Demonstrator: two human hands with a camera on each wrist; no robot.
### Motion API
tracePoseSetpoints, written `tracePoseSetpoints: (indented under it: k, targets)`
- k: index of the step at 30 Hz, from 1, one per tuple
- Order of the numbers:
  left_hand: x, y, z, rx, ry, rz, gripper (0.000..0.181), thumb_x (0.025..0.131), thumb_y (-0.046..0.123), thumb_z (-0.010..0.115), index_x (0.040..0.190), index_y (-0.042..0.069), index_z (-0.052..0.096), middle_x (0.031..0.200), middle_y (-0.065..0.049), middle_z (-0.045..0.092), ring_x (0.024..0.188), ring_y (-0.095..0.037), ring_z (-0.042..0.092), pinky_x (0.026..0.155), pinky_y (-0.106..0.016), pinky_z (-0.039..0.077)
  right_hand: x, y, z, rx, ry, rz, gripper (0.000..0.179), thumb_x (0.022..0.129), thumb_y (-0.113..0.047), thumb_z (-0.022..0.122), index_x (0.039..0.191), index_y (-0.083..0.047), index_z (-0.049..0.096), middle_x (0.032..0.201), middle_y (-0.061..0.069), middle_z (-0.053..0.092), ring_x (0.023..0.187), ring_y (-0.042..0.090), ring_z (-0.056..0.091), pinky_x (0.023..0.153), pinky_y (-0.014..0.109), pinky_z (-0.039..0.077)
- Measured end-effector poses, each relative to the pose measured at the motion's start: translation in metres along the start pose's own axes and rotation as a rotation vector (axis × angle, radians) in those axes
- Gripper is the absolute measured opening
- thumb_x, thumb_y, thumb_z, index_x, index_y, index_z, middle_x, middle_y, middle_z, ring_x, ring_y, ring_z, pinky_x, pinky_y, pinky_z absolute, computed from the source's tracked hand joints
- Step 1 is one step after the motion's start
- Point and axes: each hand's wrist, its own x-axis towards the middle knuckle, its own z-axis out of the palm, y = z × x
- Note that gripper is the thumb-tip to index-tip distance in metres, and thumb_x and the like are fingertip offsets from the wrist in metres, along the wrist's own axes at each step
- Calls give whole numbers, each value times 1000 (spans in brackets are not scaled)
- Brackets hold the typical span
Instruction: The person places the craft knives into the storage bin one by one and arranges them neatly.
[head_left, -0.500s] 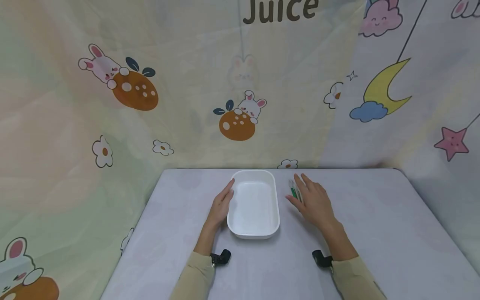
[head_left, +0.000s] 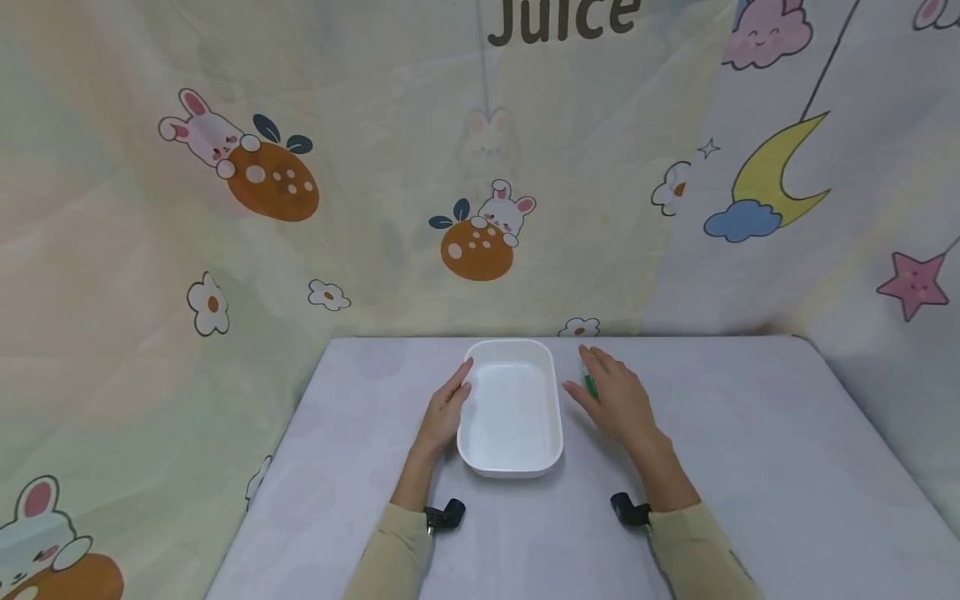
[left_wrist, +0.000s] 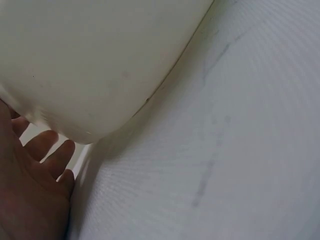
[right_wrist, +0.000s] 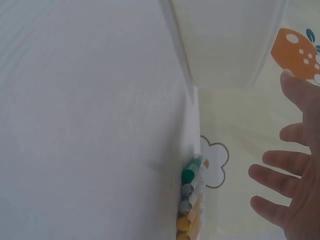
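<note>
A white rectangular tray (head_left: 510, 417) sits on the table near its back edge. Along its left side lies my left hand (head_left: 441, 417), fingers extended and touching the wall and rim; the left wrist view has the fingers (left_wrist: 59, 157) spread by the tray's underside corner. To the right of the tray my right hand (head_left: 615, 396) hovers with fingers apart, holding nothing. Beneath it lies a row of slim pens with green, grey and yellow ends, mostly hidden in the head view except a green pen (head_left: 591, 386); the right wrist view shows the yellow pens (right_wrist: 185, 223) lying side by side.
The table (head_left: 525, 533) has a pale cloth, and its back edge meets a printed fabric backdrop (head_left: 375, 167) with rabbits, oranges and flowers. Each wrist carries a small black camera (head_left: 446, 515) on a strap.
My right hand has shifted a little left toward the tray and now covers more of the pens. The left hand stays at the tray's side.
</note>
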Motion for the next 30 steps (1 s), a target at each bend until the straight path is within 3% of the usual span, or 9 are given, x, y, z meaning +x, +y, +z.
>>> tracePoseSetpoints:
  k: [7, 17, 30]
  targets:
    - [-2, 2, -1, 21, 23, -20, 46, 111, 23, 45, 157, 30, 47, 165, 13, 40, 158, -13, 28, 132, -42, 20, 11, -3, -2, 3, -23, 77, 66, 105, -47, 57, 156, -6, 45, 154, 24, 50, 137, 47, 52, 109, 68, 45]
    - [-2, 3, -1, 18, 18, -45, 45, 111, 27, 47, 155, 38, 47, 163, 20, 40, 157, -9, 29, 131, -41, 21, 9, -2, 2, 6, -31, 83, 54, 102, -32, 67, 147, -4, 57, 145, 24, 59, 134, 44, 56, 108, 64, 49]
    - [-3, 2, -2, 3, 8, -37, 46, 111, 25, 48, 155, 36, 48, 165, 14, 40, 158, -14, 29, 132, -43, 21, 6, 8, 9, 32, -98, 157, 54, 99, -28, 71, 145, -2, 58, 141, 25, 61, 131, 44, 57, 108, 62, 49]
